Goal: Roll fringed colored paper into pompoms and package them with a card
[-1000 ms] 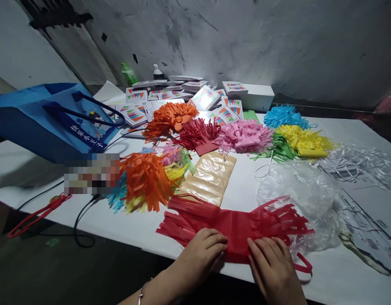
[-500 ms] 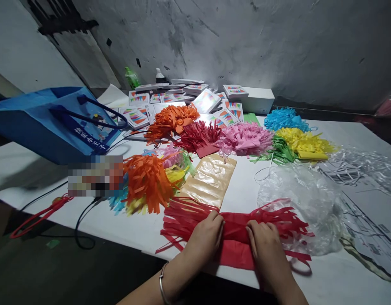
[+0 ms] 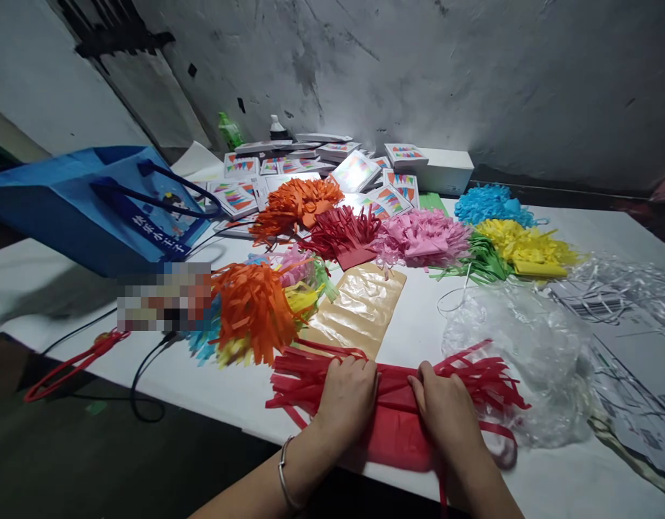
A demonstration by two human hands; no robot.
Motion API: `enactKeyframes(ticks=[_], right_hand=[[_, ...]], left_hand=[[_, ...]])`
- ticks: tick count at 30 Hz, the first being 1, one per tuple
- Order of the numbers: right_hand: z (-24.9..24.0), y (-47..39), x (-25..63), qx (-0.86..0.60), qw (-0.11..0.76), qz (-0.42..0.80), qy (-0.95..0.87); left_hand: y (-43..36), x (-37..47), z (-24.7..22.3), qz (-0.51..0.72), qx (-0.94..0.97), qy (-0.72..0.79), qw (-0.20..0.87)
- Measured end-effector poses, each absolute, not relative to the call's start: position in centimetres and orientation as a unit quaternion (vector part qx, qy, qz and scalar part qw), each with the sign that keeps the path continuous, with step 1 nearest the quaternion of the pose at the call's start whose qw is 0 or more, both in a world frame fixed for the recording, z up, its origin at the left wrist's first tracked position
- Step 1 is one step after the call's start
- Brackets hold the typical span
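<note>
A red paper tassel point(image 3: 398, 425) lies across the table's front edge, cut into fringe at its left and right ends. My left hand point(image 3: 347, 395) is closed on its middle band at the left, knuckles up. At the other side of that band, my right hand point(image 3: 445, 411) also grips the paper, its thumb beside the uncut centre. Between the hands the paper is rolled or folded at the top, with a flat sheet hanging toward me. My fingertips are tucked under or behind the paper and partly hidden.
Fringed bundles in orange point(image 3: 259, 310), pink point(image 3: 424, 238), blue point(image 3: 491, 205) and yellow point(image 3: 532, 249) lie on the white table. Behind them are printed boxes point(image 3: 356, 171). A blue bag point(image 3: 67, 209) stands left, crumpled clear plastic point(image 3: 519, 360) right. A tan envelope point(image 3: 359, 306) lies ahead.
Both hands have curled more firmly over the red paper's middle, and its fringe has shifted slightly. The whole view has moved a little; the other bundles stay put.
</note>
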State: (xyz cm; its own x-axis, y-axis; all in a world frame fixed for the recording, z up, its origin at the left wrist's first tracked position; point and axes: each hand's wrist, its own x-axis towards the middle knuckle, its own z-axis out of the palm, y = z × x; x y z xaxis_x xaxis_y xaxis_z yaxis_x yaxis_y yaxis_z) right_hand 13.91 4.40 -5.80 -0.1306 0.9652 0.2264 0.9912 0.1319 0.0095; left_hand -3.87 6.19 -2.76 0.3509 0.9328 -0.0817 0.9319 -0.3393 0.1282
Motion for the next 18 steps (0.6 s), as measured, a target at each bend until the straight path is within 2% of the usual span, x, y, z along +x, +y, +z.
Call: enactKeyframes(ticks=[3, 7, 11, 15, 18], right_hand=[[-4.8, 3.6, 13.6, -0.662, 0.118, -0.107, -0.732], [-5.0, 1.8, 13.1, -0.553, 0.246, -0.092, -0.791], [-6.9, 1.2, 12.9, -0.486, 0.256, -0.100, -0.830], [-7.2, 1.2, 13.1, -0.512, 0.296, -0.039, -0.806], [-6.6, 0.9, 13.1, -0.511, 0.349, -0.002, -0.786]], left_hand=[[6.6, -3.8, -2.9, 0.007, 0.820, 0.568, 0.075], [7.3, -3.6, -3.2, 0.002, 0.814, 0.575, 0.082], [7.5, -4.5, -2.9, 0.005, 0.804, 0.588, 0.091], [6.1, -6.1, -2.3, 0.133, 0.807, 0.574, 0.037], [4.6, -6.5, -2.9, 0.242, 0.848, 0.472, -0.003]])
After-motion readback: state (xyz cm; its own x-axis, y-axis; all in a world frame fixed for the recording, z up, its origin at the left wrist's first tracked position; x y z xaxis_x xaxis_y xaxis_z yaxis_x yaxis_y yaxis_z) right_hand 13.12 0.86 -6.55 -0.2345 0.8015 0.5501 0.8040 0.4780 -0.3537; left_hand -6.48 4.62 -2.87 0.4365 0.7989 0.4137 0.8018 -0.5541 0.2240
